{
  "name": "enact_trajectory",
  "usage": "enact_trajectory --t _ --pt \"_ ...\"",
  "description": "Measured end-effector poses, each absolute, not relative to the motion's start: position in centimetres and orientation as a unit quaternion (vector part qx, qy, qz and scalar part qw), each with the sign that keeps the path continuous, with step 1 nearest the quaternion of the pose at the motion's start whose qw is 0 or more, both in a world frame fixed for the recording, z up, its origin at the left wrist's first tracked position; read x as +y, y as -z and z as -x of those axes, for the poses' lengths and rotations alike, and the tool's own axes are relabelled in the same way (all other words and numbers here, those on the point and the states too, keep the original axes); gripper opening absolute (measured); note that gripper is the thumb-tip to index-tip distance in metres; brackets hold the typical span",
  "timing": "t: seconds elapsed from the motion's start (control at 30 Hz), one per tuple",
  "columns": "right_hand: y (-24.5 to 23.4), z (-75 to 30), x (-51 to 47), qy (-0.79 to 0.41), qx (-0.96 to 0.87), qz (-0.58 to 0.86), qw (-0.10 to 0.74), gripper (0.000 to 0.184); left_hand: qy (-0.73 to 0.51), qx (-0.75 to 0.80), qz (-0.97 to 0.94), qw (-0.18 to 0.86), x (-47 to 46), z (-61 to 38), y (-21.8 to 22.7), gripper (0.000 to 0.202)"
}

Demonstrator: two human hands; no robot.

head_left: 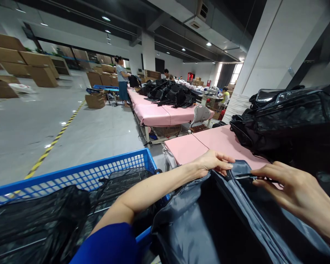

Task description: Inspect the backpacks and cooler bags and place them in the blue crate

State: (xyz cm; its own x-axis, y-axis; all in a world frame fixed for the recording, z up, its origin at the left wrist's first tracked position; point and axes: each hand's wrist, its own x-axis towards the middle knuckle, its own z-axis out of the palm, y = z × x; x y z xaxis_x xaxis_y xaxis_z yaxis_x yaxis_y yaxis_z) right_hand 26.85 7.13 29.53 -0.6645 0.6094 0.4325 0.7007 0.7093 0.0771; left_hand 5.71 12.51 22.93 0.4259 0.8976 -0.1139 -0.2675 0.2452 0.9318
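Note:
An unfolded grey-lined black bag (pixel 189 231) lies in front of me, its inside facing up. My left hand (pixel 213 164) is closed on the bag's edge, pinching the fabric by the seam between thumb and fingers. Across the seam, my right hand (pixel 294 187) grips a slim metal tool that looks like thread snips (pixel 244 177). Its tip points left and reaches the seam close to my left fingertips. Most of the tool's handle is hidden by my fingers.
At left stands a blue plastic crate (pixel 99 168) holding black bags. A pile of black bags (pixel 294 117) rests on the pink table (pixel 192 145) at right. Farther off, another pink table (pixel 154 113) bears more bags, with a person (pixel 122 79) standing beside it.

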Motion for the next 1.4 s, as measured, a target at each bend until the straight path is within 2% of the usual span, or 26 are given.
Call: enact_trajectory --t 0.33,0.6,0.83,1.03,1.17,1.3,1.4 --pt "-29.1 -26.1 7.1 0.3 -0.896 0.287 0.159 0.025 -0.402 0.362 -0.465 0.701 12.4 -5.8 -23.1 0.025" --pt "-28.9 -25.9 6.7 0.314 -0.896 0.275 0.151 0.023 -0.401 0.359 -0.465 0.703 12.4 -5.7 -23.0 0.032" --pt "-27.7 -26.7 7.3 0.188 -0.915 0.318 0.162 0.021 -0.401 0.359 -0.47 0.7 12.5 -5.6 -22.4 0.033" --pt "-27.0 -26.8 7.4 -0.059 -0.879 0.43 0.196 0.029 -0.403 0.352 -0.468 0.703 12.2 -5.5 -22.4 0.035" --pt "-26.9 -26.8 7.5 -0.232 -0.769 0.538 0.258 0.045 -0.414 0.341 -0.468 0.702 12.1 -5.4 -22.6 0.034" --pt "-27.5 -26.8 7.1 -0.268 -0.725 0.547 0.322 0.047 -0.41 0.339 -0.488 0.692 11.9 -5.2 -22.7 0.034" --pt "-27.6 -27.3 6.9 -0.285 -0.68 0.577 0.352 0.052 -0.391 0.33 -0.535 0.672 11.4 -5.1 -22.9 0.045"
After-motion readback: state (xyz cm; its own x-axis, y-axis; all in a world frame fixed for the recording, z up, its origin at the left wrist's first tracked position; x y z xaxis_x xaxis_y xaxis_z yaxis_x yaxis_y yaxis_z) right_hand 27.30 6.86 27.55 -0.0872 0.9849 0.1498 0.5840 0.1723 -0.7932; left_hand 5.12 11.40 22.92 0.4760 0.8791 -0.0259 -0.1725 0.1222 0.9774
